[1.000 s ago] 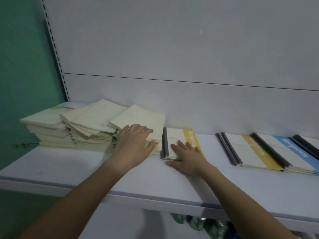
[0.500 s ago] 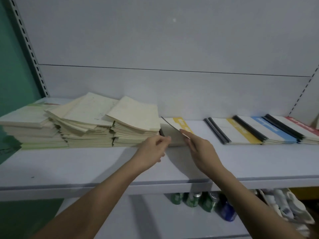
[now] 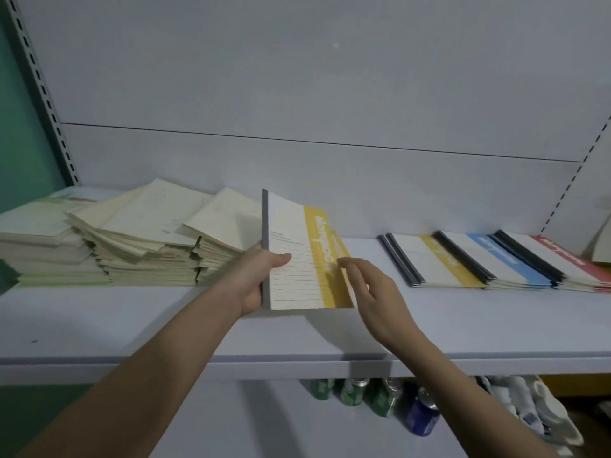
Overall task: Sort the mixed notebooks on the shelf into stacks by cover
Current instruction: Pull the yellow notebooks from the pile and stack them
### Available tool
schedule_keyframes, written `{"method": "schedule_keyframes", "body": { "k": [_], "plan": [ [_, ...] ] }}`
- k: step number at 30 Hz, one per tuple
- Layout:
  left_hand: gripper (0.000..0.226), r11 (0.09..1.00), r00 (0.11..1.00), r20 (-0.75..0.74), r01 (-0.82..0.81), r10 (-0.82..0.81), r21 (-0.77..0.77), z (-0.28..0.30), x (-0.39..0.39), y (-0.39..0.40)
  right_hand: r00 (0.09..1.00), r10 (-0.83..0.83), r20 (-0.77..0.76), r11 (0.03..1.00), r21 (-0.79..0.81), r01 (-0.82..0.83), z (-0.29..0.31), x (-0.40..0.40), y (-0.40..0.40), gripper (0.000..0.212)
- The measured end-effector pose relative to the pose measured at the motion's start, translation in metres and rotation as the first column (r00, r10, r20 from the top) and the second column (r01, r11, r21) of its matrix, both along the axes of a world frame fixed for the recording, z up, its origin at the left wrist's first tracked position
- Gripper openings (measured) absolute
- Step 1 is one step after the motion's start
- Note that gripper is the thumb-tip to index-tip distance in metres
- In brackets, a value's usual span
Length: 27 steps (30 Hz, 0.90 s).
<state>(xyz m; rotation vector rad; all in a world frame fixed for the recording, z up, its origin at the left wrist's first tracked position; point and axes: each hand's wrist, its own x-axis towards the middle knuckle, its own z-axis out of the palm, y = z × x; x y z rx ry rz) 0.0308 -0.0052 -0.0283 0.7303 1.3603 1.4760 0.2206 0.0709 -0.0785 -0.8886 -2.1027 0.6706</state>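
Left hand [image 3: 256, 281] is gripping a yellow-striped notebook [image 3: 304, 256] by its grey spine edge, thumb lying across the lined white cover & fingers wrapping behind. The notebook is being held up off the shelf [image 3: 165, 325], tilted w/ its cover facing the camera, top edge leaning toward the back panel [image 3: 297, 94]. Right hand [image 3: 373, 292] is hovering just beside the notebook's right edge, fingers relaxed & slightly spread, holding nothing; can't tell if the fingertips are touching the yellow stripe.

Just left of the held notebook, 3 untidy piles of cream notebooks [image 3: 142, 239] are sitting on the shelf, covers fanning out at diff angles; the leftmost pile is showing a greenish cover on top. Well to the right, 3 stacks are lying flat & overlapping side by side: a yellow-striped stack [image 3: 433, 262], then a blue-striped stack [image 3: 502, 259], then a red-striped stack [image 3: 562, 256], each w/ a dark spine on its left.

Under the shelf, green cans [image 3: 350, 391] & a blue can [image 3: 423, 414] are standing together, w/ white items to their right, too blurry to identify. A green wall [image 3: 23, 127] is showing at far left.
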Motion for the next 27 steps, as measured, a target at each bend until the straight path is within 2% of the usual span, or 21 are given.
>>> {"method": "schedule_keyframes", "body": {
  "k": [2,4,8,10,12,14,15,16,18,20,22,24,27],
  "plan": [
    [0.038,0.998,0.997,-0.049,-0.059,0.060,0.021,0.002,-0.016,-0.007,0.984,-0.058,0.169,0.998,0.040,0.052,-0.005,-0.005,0.021,0.037],
    [0.046,0.992,0.989,-0.087,-0.116,0.120,0.044,0.003,-0.026,-0.015,0.930,0.000,0.367,0.998,0.059,-0.023,-0.010,-0.014,0.037,0.052],
    [0.053,0.987,0.964,-0.216,-0.144,0.156,0.070,0.000,-0.032,-0.029,0.830,0.070,0.554,0.986,0.088,-0.142,-0.020,-0.036,0.055,0.081],
    [0.052,0.984,0.956,-0.237,-0.157,0.172,0.078,-0.002,-0.033,-0.034,0.782,0.086,0.618,0.988,0.049,-0.147,-0.025,-0.041,0.065,0.083],
    [0.054,0.981,0.956,-0.223,-0.174,0.190,0.088,-0.004,-0.035,-0.037,0.754,0.058,0.655,0.981,0.102,-0.164,-0.029,-0.041,0.072,0.068],
    [0.055,0.980,0.961,-0.197,-0.179,0.193,0.087,-0.006,-0.036,-0.041,0.771,-0.044,0.635,0.952,0.261,-0.161,-0.029,-0.039,0.072,0.053],
    [0.055,0.981,0.963,-0.192,-0.174,0.187,0.086,-0.008,-0.037,-0.043,0.786,-0.077,0.614,0.937,0.314,-0.153,-0.027,-0.037,0.070,0.053],
    [0.055,0.982,0.964,-0.196,-0.167,0.180,0.083,-0.011,-0.037,-0.045,0.801,-0.079,0.594,0.935,0.322,-0.146,-0.025,-0.033,0.067,0.055],
    [0.054,0.984,0.964,-0.200,-0.161,0.173,0.076,-0.016,-0.034,-0.050,0.846,-0.022,0.533,0.964,0.235,-0.122,-0.021,-0.027,0.065,0.051],
    [0.053,0.984,0.970,-0.170,-0.161,0.172,0.075,-0.020,-0.027,-0.051,0.929,-0.005,0.371,0.986,0.156,-0.057,-0.017,-0.019,0.061,0.040],
    [0.052,0.985,0.977,-0.140,-0.152,0.162,0.076,-0.021,-0.020,-0.051,0.985,-0.056,0.166,0.984,0.178,0.026,-0.013,-0.014,0.050,0.037],
    [0.049,0.987,0.979,-0.136,-0.140,0.150,0.079,-0.020,-0.012,-0.049,0.998,-0.056,0.023,0.980,0.194,0.050,-0.007,-0.013,0.034,0.036],
    [0.035,0.985,0.979,-0.133,-0.138,0.151,0.104,-0.018,0.001,-0.041,0.996,0.062,-0.066,0.959,0.280,-0.041,-0.001,-0.012,0.005,0.037]
  ]
}}
